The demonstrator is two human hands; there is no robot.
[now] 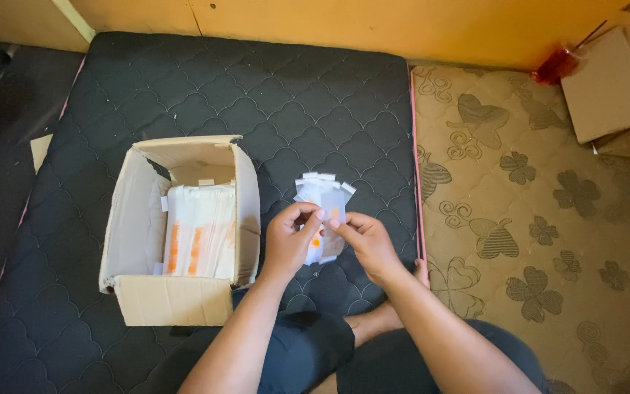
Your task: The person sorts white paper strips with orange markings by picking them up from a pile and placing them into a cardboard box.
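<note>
My left hand [290,238] and my right hand [365,241] meet over a black quilted mattress [271,102]. Between their fingertips they pinch a small clear packet with an orange mark [320,232]. Just beyond the hands a small stack of similar clear packets with white tops [322,188] lies on the mattress. To the left stands an open cardboard box [134,226] with a bundle of white and orange packets [200,230] inside it.
A beige mattress with a floral pattern [548,219] adjoins on the right. Cardboard boxes [610,84] and a red plastic wrapper [557,66] sit at the far right by the orange wall. My folded legs in dark trousers [373,357] are below.
</note>
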